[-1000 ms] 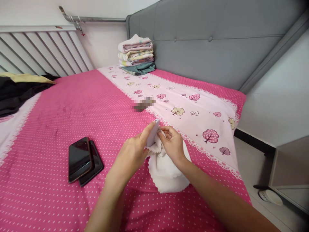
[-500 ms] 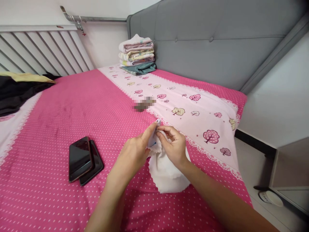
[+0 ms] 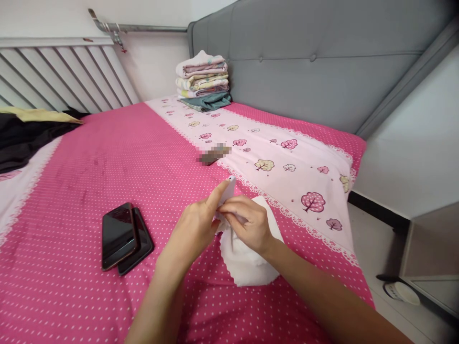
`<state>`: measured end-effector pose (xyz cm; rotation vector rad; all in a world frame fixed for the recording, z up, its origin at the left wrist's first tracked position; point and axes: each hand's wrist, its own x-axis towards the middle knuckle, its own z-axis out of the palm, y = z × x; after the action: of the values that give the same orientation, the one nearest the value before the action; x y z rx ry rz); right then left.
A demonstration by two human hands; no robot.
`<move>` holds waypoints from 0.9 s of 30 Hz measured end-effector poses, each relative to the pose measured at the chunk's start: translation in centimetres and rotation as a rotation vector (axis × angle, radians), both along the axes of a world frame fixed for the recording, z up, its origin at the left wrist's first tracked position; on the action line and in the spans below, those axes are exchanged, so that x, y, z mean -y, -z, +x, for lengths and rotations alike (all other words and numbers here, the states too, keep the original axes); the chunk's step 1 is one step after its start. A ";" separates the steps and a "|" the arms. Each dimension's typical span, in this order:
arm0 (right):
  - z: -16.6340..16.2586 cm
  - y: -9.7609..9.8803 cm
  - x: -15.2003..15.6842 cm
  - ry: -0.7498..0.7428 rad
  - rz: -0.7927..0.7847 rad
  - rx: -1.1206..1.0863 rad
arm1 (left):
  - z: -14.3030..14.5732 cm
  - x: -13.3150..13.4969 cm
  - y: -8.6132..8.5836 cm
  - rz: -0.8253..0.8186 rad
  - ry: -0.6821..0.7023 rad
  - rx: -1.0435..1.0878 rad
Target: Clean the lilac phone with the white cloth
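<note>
My left hand (image 3: 195, 227) is closed around a slim white object (image 3: 228, 188) with a rounded end and a small dark spot near its tip. The index finger lies along its edge, and its lower part is hidden, so I cannot tell its kind. A white cloth (image 3: 247, 270) with a wavy cut edge hangs below and behind both hands. My right hand (image 3: 249, 223) pinches a fold of this cloth against the white object, fingertips close to my left thumb. Left of my hands, a dark phone (image 3: 119, 235) rests on another flat black device (image 3: 143, 236).
A pink dotted bedspread (image 3: 143, 157) lies under everything. Folded cloths (image 3: 202, 79) are stacked against the grey headboard (image 3: 304, 57). A blurred-out item (image 3: 214, 155) lies ahead of my hands. Dark clothing (image 3: 28, 138) is at the left; a white tub (image 3: 401, 293) stands on the floor.
My right fingertips have moved left and slightly down along the white object, baring more of its upper part. More of the cloth shows behind my right hand. The left hand has shifted slightly left.
</note>
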<state>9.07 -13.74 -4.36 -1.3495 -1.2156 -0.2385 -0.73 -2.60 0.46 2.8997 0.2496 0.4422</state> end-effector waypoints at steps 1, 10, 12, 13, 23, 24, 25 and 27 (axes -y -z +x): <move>0.0 0.1 0.0 -0.001 -0.017 0.014 | 0.0 0.0 -0.1 0.004 -0.010 -0.008; -0.2 1.3 -0.2 -0.005 -0.158 0.058 | 0.0 -0.6 -0.7 -0.112 -0.066 -0.089; -0.2 1.4 -0.2 -0.003 -0.188 0.065 | 0.0 -0.7 -0.7 -0.125 -0.062 -0.084; -0.2 1.4 -0.2 -0.005 -0.200 0.067 | 0.0 -0.7 -0.6 -0.130 -0.061 -0.083; -0.4 1.6 -0.2 0.038 -0.262 0.028 | 0.1 -0.6 -0.5 -0.023 -0.066 -0.077; -0.3 1.6 -0.2 0.052 -0.272 0.020 | 0.1 -0.6 -0.5 -0.020 -0.061 -0.074; -0.3 1.7 -0.2 0.067 -0.284 0.012 | 0.1 -0.6 -0.4 -0.021 -0.055 -0.070; -0.2 1.8 -0.2 0.105 -0.311 -0.002 | 0.1 -0.6 -0.4 -0.030 -0.050 -0.069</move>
<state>8.91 -13.54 -6.15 -1.6841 -1.2167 -0.1248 -0.59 -2.00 0.85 2.8883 0.3376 0.3435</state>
